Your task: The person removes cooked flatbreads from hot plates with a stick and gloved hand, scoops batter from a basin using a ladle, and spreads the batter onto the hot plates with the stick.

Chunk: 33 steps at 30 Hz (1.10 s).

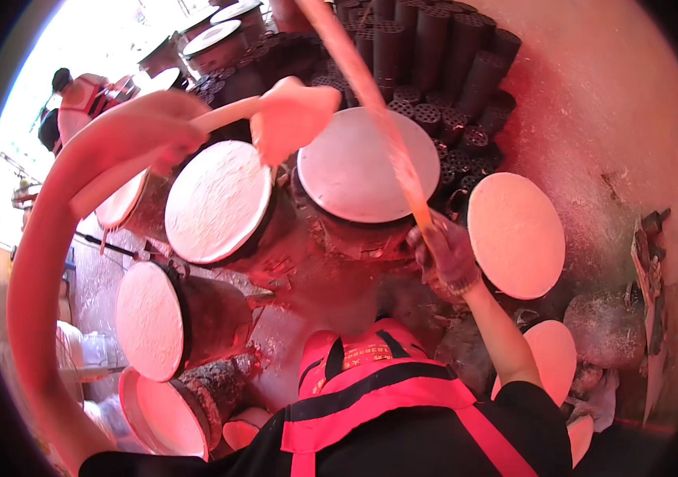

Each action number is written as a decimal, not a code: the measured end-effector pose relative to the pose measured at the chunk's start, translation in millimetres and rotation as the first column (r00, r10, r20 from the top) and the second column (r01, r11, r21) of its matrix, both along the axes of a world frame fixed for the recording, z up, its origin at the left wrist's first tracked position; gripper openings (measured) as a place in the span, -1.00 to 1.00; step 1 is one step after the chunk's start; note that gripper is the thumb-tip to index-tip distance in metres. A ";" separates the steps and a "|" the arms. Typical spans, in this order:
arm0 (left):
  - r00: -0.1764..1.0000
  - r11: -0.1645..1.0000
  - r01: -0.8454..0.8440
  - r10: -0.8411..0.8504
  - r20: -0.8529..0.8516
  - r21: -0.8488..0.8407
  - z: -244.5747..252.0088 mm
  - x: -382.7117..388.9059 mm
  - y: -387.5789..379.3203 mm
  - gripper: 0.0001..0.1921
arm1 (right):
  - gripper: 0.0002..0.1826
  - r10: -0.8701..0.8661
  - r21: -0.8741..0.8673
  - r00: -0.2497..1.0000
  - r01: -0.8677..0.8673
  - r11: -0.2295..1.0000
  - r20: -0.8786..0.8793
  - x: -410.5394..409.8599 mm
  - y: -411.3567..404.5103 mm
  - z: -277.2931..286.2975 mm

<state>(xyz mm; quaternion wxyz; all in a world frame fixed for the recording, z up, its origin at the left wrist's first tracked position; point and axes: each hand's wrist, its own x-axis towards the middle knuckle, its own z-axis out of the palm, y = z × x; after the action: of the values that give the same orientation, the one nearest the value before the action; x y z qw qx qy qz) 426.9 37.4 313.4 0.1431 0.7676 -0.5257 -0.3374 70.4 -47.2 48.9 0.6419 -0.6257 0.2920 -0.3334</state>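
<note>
My left hand [172,122] grips the wooden handle of a paddle-like tool [297,116]. A pale, batter-like mass seems to cover its broad head and hangs down at the lower edge. The head is raised between a round griddle coated in white [219,203] and a bare, greyish round griddle [368,167]. My right hand [446,253], in a dark knitted work glove, is closed around a long wooden stick [368,89]. The stick slants up and away, crossing in front of the bare griddle. Just right of the glove is another griddle with a smooth pale surface [518,235].
Further pale-topped griddles [151,322] on drum-like stoves curve around me. Perforated coal briquettes [434,47] are stacked behind the bare griddle. A wall [613,119] rises at right, with splintered wood [649,268] against it. People [79,98] work at the far left.
</note>
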 end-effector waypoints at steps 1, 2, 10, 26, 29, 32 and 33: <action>0.980 0.995 0.074 -0.085 0.182 0.066 -1.6 -14.2 -36.1 -0.73 | -0.56 0.022 -0.135 0.999 -0.026 0.991 -0.029 5.2 -20.7 12.4; 0.968 0.990 0.127 -0.136 0.210 0.056 -6.3 -27.9 -65.7 -0.75 | -0.55 -0.002 -0.264 0.998 -0.013 0.965 -0.059 11.8 -41.6 22.5; 0.979 0.976 0.198 -0.202 -0.036 -0.096 -121.3 -91.6 -202.8 -0.70 | -0.48 -0.082 0.265 0.958 0.158 0.951 -0.274 -1.4 -138.8 9.1; 0.380 0.752 -0.607 -0.008 -0.925 -0.256 -269.8 -127.1 -234.4 -0.77 | -0.51 -0.636 -0.260 0.712 0.580 0.772 -0.298 47.2 -129.4 -177.6; 0.324 0.724 -0.561 -0.254 -0.911 -0.401 -226.1 -107.0 -227.0 -0.78 | -0.49 -0.581 0.042 0.808 0.587 0.809 -0.101 57.3 -151.7 -168.6; 0.228 0.808 -0.570 -0.018 -0.973 -0.148 -211.2 -88.5 -193.1 -0.82 | -0.51 -0.561 0.698 0.819 0.334 0.634 0.117 49.9 -120.8 -157.0; 0.245 0.842 -0.524 0.007 -0.970 -0.126 -212.4 -77.7 -174.6 -0.83 | -0.49 -0.617 0.714 0.785 0.397 0.576 0.061 49.0 -101.2 -151.7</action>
<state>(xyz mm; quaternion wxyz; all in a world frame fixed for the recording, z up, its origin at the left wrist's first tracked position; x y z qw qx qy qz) 349.2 -137.3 101.0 0.6457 0.4437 -0.2536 -0.5673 119.4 -148.3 -102.8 0.7333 -0.1817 0.4573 -0.4692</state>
